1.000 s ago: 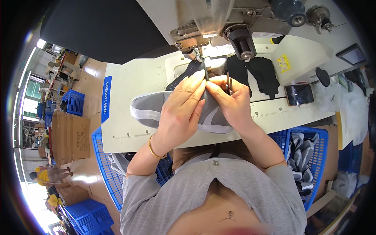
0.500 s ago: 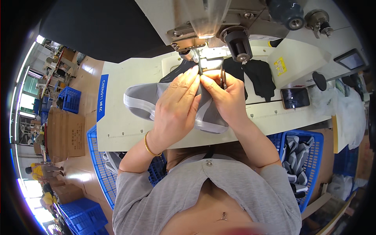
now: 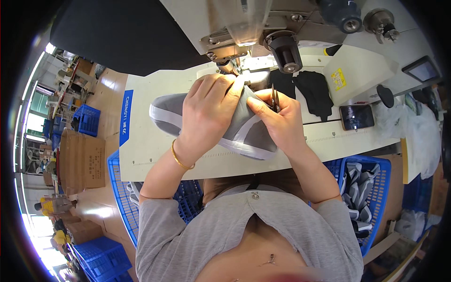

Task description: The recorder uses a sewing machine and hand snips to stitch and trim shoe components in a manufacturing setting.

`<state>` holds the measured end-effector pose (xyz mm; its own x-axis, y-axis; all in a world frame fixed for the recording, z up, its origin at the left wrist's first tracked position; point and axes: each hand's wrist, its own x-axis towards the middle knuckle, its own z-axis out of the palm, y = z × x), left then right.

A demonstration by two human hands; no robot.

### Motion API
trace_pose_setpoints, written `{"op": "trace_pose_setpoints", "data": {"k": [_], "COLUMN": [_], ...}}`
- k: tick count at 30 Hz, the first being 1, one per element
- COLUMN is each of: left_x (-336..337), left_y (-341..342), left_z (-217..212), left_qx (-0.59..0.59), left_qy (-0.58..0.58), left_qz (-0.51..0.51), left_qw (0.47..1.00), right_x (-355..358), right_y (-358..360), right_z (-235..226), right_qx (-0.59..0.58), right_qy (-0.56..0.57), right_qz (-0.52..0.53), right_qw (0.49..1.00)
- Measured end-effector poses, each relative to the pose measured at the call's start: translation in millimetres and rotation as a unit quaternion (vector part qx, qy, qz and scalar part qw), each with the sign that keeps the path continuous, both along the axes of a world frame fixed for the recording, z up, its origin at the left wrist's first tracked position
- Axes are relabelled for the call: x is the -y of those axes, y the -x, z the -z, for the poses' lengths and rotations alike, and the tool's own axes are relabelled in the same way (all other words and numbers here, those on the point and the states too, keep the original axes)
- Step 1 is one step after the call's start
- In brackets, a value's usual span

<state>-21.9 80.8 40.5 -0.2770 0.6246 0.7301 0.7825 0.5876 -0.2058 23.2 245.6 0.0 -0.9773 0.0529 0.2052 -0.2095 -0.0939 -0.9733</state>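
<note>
A grey shoe upper (image 3: pixel 248 134) with pale bands lies across the machine table, close below the sewing machine's lit needle area (image 3: pixel 249 63). My left hand (image 3: pixel 206 110) is closed over its middle, fingers curled and pinching the edge near the presser foot. At the upper's right side, my right hand (image 3: pixel 282 117) pinches the same edge between thumb and finger. Dark thread snips (image 3: pixel 274 99) are tucked in that right hand, blades pointing up. The fabric edge between my fingertips is partly hidden.
Black fabric pieces (image 3: pixel 314 94) and a dark phone (image 3: pixel 355 117) lie right of my hands. Blue baskets (image 3: pixel 381 202) stand below the table at both sides, the right one holding several uppers. A black panel (image 3: pixel 127 37) covers the upper left.
My left hand has curled its fingers, which lay stretched before. My right hand has shifted slightly right and down, with the snips tilted more upright. The dark strip at the needle no longer shows.
</note>
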Motion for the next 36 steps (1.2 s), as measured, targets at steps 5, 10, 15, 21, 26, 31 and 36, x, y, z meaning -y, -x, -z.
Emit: {"op": "trace_pose_setpoints", "data": {"k": [5,10,15,21,26,31,36], "left_x": [-3.5,-6.0,-9.4,-11.2,-10.5,-9.9,-6.5], "left_y": [3.2,-0.6,-1.9,-0.1,2.3,-0.5,0.8], "left_z": [0.5,8.7,11.5,13.7,17.6,19.3,21.7], "left_qx": [-0.006,-0.014,-0.043,-0.034,-0.031,-0.012,-0.002], "left_qy": [0.002,-0.042,-0.041,-0.038,-0.043,-0.053,-0.058], "left_qz": [0.015,0.001,-0.003,-0.016,-0.028,-0.030,-0.020], "left_qw": [1.000,0.999,0.998,0.999,0.998,0.998,0.998], "right_x": [-1.4,-1.4,-3.9,-3.3,-0.7,-1.7,-0.8], "right_y": [0.4,-2.2,-2.0,3.2,9.6,13.2,11.4], "right_z": [0.4,-1.9,-1.2,-4.2,-4.6,-0.6,-4.9], "right_qx": [-0.013,-0.015,0.002,-0.012,-0.026,-0.039,-0.030], "right_qy": [-0.001,-0.006,-0.003,-0.002,0.006,-0.012,-0.022], "right_qz": [0.003,0.005,0.006,0.019,0.027,0.051,0.055], "right_qw": [1.000,1.000,1.000,1.000,0.999,0.998,0.998]}}
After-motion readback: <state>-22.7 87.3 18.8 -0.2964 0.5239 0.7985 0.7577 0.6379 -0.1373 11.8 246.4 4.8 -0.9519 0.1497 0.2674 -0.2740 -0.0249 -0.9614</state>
